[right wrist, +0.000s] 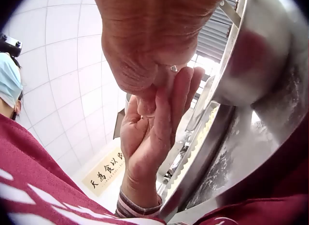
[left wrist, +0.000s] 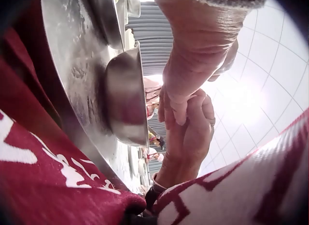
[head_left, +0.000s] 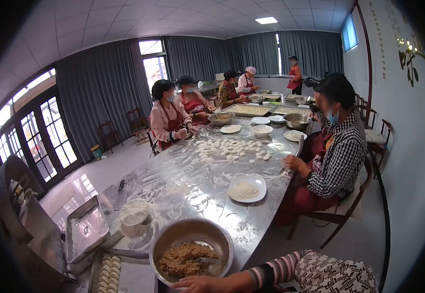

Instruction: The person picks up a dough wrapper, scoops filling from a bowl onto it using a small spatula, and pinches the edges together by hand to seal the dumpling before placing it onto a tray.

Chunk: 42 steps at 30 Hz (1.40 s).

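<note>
My two hands meet at their fingertips in both wrist views. In the right wrist view, my right hand (right wrist: 154, 36) bends over my cupped left hand (right wrist: 147, 143), and both pinch a pale dough piece (right wrist: 165, 77), mostly hidden by fingers. Seen from the left wrist, the left hand (left wrist: 205, 51) reaches down to the right hand (left wrist: 188, 133). A steel bowl (head_left: 161, 244) of brown minced filling (head_left: 188, 258) stands close by. Only the right hand (head_left: 202, 283) shows in the head view, at the bottom edge beside that bowl.
Shaped dumplings (head_left: 110, 276) line a tray at lower left, near a metal pan (head_left: 83, 239) and a flour bowl (head_left: 134, 215). A white plate (head_left: 259, 183) holds round wrappers (head_left: 245, 191). Loose dough pieces (head_left: 232, 148) lie on the floured steel table (head_left: 193, 176). Several people sit around it.
</note>
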### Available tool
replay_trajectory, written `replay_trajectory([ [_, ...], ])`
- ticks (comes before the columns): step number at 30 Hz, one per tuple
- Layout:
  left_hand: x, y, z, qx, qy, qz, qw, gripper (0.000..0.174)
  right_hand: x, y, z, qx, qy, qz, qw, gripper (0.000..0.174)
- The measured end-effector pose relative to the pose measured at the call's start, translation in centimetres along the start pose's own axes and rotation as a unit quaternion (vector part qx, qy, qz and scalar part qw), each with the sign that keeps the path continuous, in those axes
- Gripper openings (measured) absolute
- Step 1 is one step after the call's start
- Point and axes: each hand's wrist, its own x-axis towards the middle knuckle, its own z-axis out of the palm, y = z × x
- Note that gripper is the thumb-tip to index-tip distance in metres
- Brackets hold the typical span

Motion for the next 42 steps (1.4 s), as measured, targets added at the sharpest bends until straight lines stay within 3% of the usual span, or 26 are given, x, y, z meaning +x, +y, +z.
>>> replay_trajectory([
  [1, -0.1, -0.4, -0.1, -0.002, 0.001, 0.0, 1.0, 0.054, 0.0, 0.1, 0.2, -0.008, -0.002, -0.007, 1.0, 0.011],
  [3, 0.0, -1.1, 0.3, 0.088, -0.01, 0.078, 0.993, 0.053, -0.1, 0.5, 0.6, -0.017, -0.004, -0.015, 1.0, 0.011],
  [7, 0.2, 0.0, 1.0, 0.018, -0.016, 0.022, 0.999, 0.053, -0.4, 1.0, 0.9, 0.01, 0.016, -0.001, 1.0, 0.014],
  [9, 0.3, 0.0, 0.0, -0.032, -0.079, 0.006, 0.996, 0.053, -0.2, 0.8, 0.5, 0.006, 0.007, 0.007, 1.0, 0.016],
  [11, 0.3, -0.2, -0.3, -0.039, -0.055, 0.005, 0.998, 0.053, 0.0, 0.7, 0.2, -0.043, -0.051, -0.026, 0.997, 0.017],
  [15, 0.2, -0.5, 0.6, -0.024, -0.013, 0.011, 1.0, 0.052, -0.1, 0.7, 0.6, -0.071, -0.066, -0.02, 0.995, 0.014],
  [18, 0.4, -0.7, 0.6, -0.11, -0.053, 0.015, 0.992, 0.053, -0.2, 0.9, 0.8, -0.069, -0.058, -0.032, 0.995, 0.015],
  [21, 0.1, 0.0, -0.3, -0.024, -0.047, -0.003, 0.999, 0.054, -0.2, 1.5, 0.9, -0.024, -0.014, -0.042, 0.999, 0.014],
  [25, 0.3, -0.5, 0.8, -0.042, -0.027, 0.008, 0.999, 0.052, -0.2, 0.8, 0.0, -0.018, 0.005, -0.011, 1.0, 0.013],
  [27, 0.4, -0.7, 1.5, 0.025, 0.035, 0.026, 0.999, 0.05, -0.6, 1.7, 0.2, -0.033, 0.004, -0.015, 0.999, 0.011],
  [30, 0.7, -0.6, 1.8, 0.0, -0.013, 0.028, 1.0, 0.049, -1.1, 2.6, 1.0, -0.038, 0.015, -0.006, 0.999, 0.008],
  [32, 0.4, -0.7, 0.6, -0.001, 0.012, 0.036, 0.999, 0.048, -1.1, 2.6, 1.2, 0.014, 0.067, 0.009, 0.998, 0.006],
  [36, 0.3, -0.8, 1.6, 0.009, 0.065, 0.063, 0.996, 0.046, -1.0, 1.7, 0.5, -0.006, 0.072, 0.047, 0.996, 0.01],
  [39, 0.4, -1.3, 0.5, 0.028, 0.038, 0.078, 0.996, 0.044, -1.4, 1.8, 0.8, -0.03, 0.118, 0.008, 0.992, 0.013],
  [42, 0.6, -1.4, 0.0, 0.024, 0.03, 0.084, 0.996, 0.044, -1.2, 1.2, 0.9, 0.022, 0.121, 0.061, 0.99, 0.013],
])
